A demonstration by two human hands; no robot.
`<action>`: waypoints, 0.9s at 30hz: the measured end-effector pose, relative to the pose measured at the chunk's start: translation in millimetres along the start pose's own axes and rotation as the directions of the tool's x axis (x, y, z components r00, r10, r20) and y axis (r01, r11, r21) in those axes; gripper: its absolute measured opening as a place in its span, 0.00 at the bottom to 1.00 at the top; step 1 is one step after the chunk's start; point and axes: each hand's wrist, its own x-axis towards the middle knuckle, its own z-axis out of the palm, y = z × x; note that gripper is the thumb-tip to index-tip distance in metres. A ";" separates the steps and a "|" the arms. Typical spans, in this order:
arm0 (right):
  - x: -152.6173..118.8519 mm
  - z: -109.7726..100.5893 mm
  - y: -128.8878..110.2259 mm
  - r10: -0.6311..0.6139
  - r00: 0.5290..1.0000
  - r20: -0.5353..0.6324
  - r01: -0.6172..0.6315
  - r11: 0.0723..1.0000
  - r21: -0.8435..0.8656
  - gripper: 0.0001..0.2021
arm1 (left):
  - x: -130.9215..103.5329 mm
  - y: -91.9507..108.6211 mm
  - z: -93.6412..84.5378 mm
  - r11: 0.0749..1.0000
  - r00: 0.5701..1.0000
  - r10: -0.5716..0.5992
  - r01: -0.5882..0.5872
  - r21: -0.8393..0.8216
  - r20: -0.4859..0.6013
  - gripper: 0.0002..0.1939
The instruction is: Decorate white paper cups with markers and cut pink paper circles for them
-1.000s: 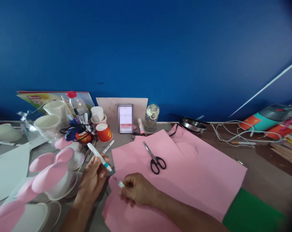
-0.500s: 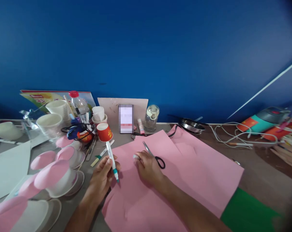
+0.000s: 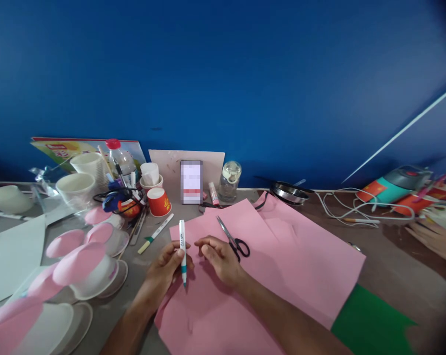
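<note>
My left hand [image 3: 167, 268] is closed around a white marker [image 3: 183, 246] with a teal band, held nearly upright with its teal tip pointing down. To its right, my right hand [image 3: 217, 259] hovers over the pink paper [image 3: 245, 296], fingers curled but apart, with nothing visible in them. Just beyond that hand, black-handled scissors [image 3: 233, 239] lie on the paper. A second marker [image 3: 156, 232] with a pale yellow-green end rests on the table left of the paper.
Left are paper cups with pink paper ovals [image 3: 80, 264]. Behind stand a red paper cup [image 3: 158, 202], a phone [image 3: 191, 182], a glue stick [image 3: 213, 194] and a glass jar [image 3: 230, 181]. At right lie green paper [image 3: 370, 323], a white cable [image 3: 333, 209] and another person's hand [image 3: 435, 239].
My left hand has moved right with the marker, which is now more upright. The small white piece in my right hand's fingertips no longer shows, and those fingers have parted.
</note>
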 end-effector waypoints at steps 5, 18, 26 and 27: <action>0.5 5.5 -5.8 0.072 0.984 0.163 -0.113 0.960 0.258 0.21 | -3.2 0.3 4.7 0.998 0.984 -0.024 0.013 0.066 0.178 0.24; 23.6 -21.9 4.7 0.106 0.955 -0.276 0.111 0.737 0.667 0.10 | 17.4 -2.9 -19.9 0.957 0.870 0.260 -0.290 -0.006 -0.420 0.21; 3.8 -4.5 17.5 -0.348 0.936 0.044 0.329 0.827 -0.456 0.13 | 19.4 -8.2 -17.4 0.922 0.838 0.368 -0.272 0.276 -0.403 0.18; 2.4 -2.3 17.3 -0.362 0.926 0.105 0.357 0.754 -0.552 0.14 | 19.3 -9.2 -17.2 0.910 0.837 0.388 -0.280 0.306 -0.387 0.17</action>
